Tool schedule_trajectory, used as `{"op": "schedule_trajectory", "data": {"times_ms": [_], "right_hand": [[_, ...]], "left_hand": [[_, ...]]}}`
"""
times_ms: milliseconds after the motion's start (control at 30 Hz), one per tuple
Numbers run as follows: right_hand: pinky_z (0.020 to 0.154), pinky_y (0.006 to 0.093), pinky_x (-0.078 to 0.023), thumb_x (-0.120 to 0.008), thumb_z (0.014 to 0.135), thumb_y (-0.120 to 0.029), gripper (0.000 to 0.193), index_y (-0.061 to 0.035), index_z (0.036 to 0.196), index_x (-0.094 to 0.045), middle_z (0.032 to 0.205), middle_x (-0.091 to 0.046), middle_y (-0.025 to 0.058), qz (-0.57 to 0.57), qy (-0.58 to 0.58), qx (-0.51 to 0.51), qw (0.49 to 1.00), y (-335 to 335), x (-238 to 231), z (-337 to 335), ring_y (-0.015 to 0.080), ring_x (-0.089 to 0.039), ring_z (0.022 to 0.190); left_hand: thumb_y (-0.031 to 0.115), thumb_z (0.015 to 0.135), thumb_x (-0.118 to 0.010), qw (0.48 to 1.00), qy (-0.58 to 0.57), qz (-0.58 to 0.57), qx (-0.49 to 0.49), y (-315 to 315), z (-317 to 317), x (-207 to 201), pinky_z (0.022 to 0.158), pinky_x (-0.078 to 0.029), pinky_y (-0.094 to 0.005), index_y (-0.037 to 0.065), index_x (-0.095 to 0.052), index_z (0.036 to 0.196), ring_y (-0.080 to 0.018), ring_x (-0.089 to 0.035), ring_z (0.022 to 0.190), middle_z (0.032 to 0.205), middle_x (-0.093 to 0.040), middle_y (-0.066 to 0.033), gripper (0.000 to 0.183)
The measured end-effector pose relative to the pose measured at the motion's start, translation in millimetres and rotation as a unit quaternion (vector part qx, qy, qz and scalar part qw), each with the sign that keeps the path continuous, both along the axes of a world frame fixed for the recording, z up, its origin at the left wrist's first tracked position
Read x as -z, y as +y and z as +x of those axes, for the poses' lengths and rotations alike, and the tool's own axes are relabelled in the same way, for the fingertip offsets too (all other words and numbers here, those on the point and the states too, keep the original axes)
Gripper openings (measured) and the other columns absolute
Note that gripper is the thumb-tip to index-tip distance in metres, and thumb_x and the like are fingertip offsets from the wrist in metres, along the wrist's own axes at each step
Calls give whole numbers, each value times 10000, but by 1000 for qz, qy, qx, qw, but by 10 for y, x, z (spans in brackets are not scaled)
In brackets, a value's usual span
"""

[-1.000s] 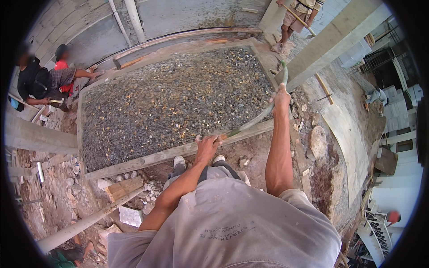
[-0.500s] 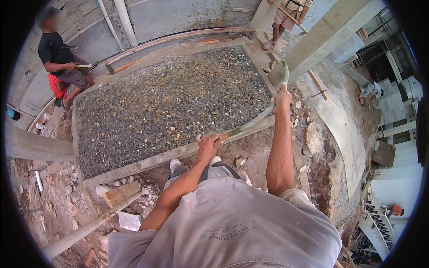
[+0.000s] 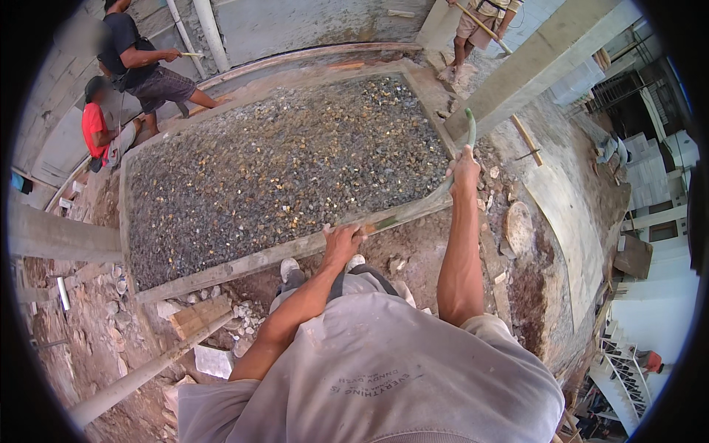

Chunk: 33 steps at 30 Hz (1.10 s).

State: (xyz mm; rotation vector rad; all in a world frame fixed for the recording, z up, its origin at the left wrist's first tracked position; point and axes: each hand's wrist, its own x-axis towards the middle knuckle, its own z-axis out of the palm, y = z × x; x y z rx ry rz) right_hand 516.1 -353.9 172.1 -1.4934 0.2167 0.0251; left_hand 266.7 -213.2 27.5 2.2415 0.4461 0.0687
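2 hands (left hand, right hand) grip hose along gravel bed's edge.

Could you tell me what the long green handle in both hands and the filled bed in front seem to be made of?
Long green handle: probably painted wood or bamboo, its green coat worn and muddy. Filled bed: loose crushed stone, grey with tan flecks, rough and matt.

both hands closed, arms outstretched
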Motion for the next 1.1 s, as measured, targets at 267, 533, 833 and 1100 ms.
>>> {"op": "schedule_trajectory", "data": {"times_ms": [267, 533, 833, 1100], "right_hand": [[366, 293, -339, -471, 936, -334, 354, -34, 747, -475, 557, -394, 26, 35, 4, 0, 999, 12, 100, -60, 143, -390, 404], [366, 291, -343, -474, 935, -336, 358, -27, 755, -483, 579, -408, 29, 8, 8, 13, 1000, 0, 25, -103, 146, -398, 416], [371, 303, -341, -457, 941, -322, 365, -35, 717, -485, 523, -394, 28, -15, 48, 25, 998, -21, 224, -302, 157, -389, 396], [366, 299, -351, -458, 946, -332, 373, -31, 726, -478, 537, -407, 29, 4, 80, -57, 995, 189, 556, -389, 154, -399, 391]], "left_hand": [[306, 794, -635, 999, -30, 15, -14, 55, -125, 130, 921, -239, -557, 95, -623, 1052, -267, -547, 1046, 1027, -643, -69, 334], [295, 796, -633, 1000, -8, -13, -9, 72, -93, 32, 945, -221, -565, 103, -629, 1007, -266, -549, 1037, 1027, -641, -64, 285], [333, 784, -640, 998, 56, 14, 19, 125, -182, 208, 985, -197, -599, 125, -617, 1083, -267, -541, 1066, 1080, -622, -85, 365], [377, 750, -668, 987, 161, -20, 4, 266, -421, 266, 984, -229, -593, 133, -619, 1120, -269, -509, 1122, 1137, -602, -97, 446]]}}
